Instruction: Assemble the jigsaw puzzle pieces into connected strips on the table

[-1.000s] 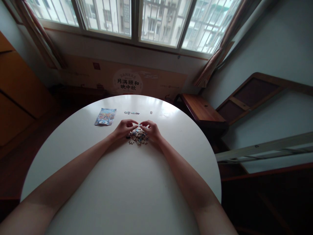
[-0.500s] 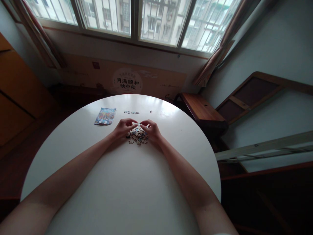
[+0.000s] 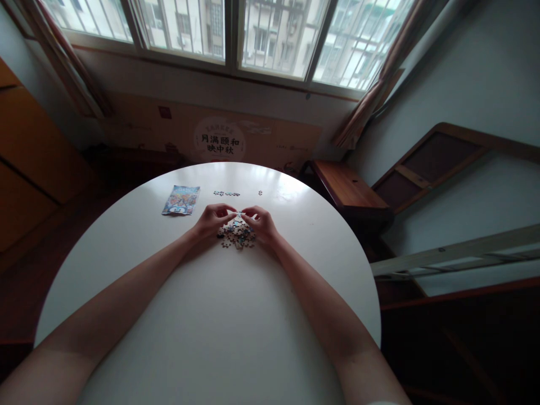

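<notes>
Here's the smooth white table, then my knobbly puzzle heap; just beyond, my left hand and right hand pinch a small pale piece, and farther, a glossy, rectangular packet!

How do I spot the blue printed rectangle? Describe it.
Find the round white table below the window. Near its far edge, left of the row of puzzle pieces, lies the blue printed rectangle. It's flat, colourful, and far larger than any piece.
</notes>
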`<state>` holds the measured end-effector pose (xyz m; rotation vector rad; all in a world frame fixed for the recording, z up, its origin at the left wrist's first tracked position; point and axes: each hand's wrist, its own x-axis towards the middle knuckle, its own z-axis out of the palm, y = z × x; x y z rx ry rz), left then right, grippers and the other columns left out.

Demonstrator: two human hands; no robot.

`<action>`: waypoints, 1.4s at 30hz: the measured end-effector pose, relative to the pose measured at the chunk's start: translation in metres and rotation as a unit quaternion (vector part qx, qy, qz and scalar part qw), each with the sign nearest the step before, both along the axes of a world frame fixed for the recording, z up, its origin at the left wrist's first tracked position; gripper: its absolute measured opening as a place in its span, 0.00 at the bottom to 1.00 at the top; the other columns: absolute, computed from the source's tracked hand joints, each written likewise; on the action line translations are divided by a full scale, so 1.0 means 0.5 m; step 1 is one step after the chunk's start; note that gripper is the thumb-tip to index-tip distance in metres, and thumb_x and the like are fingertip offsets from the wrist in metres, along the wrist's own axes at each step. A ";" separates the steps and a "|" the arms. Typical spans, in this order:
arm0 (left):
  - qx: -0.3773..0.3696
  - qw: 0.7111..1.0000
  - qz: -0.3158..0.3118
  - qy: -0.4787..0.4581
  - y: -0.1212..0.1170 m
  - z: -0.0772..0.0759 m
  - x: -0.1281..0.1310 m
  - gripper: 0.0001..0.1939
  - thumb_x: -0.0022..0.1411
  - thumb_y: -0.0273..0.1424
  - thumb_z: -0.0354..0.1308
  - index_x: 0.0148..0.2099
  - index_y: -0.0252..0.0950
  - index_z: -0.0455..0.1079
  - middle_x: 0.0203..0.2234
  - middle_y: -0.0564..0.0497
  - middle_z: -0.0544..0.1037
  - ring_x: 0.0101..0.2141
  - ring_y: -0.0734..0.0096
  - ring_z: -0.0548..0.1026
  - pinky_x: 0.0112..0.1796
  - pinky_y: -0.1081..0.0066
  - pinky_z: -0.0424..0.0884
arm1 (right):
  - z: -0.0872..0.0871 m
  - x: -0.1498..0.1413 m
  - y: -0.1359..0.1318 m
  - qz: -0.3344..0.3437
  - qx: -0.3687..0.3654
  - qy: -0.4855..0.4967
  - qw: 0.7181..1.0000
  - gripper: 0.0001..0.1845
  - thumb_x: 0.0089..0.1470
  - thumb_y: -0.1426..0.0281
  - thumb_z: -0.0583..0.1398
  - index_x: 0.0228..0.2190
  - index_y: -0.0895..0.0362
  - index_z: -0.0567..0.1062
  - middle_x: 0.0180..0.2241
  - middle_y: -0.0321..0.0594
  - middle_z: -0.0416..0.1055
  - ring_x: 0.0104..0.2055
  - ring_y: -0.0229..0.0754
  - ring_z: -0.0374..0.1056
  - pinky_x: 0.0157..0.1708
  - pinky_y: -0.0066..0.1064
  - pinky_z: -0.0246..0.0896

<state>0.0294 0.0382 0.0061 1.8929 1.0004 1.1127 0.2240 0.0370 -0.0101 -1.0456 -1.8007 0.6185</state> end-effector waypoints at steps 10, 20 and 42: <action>0.002 1.000 0.000 -0.007 0.002 -0.003 0.001 0.18 0.55 0.43 0.62 0.37 0.31 0.75 0.16 0.55 0.68 0.17 0.80 0.64 0.18 0.79 0.58 | -0.003 -0.001 0.002 -0.003 0.008 -0.012 1.000 0.09 0.52 0.64 0.61 0.32 0.57 0.78 0.29 0.37 0.74 0.31 0.36 0.68 0.33 0.28 0.60; -0.001 1.000 -0.001 -0.014 0.001 -0.003 0.000 0.17 0.54 0.41 0.62 0.37 0.30 0.75 0.16 0.55 0.68 0.17 0.80 0.64 0.19 0.79 0.58 | -0.001 -0.001 0.000 0.000 0.006 -0.005 1.000 0.08 0.51 0.65 0.62 0.31 0.57 0.78 0.29 0.37 0.74 0.31 0.36 0.67 0.32 0.28 0.60; -0.015 0.999 -0.009 -0.034 0.001 -0.007 0.001 0.16 0.54 0.40 0.63 0.37 0.30 0.74 0.15 0.56 0.66 0.17 0.81 0.63 0.19 0.80 0.59 | 0.004 -0.002 -0.004 0.003 0.000 0.002 1.000 0.09 0.51 0.64 0.62 0.31 0.57 0.77 0.29 0.37 0.74 0.31 0.36 0.68 0.32 0.29 0.60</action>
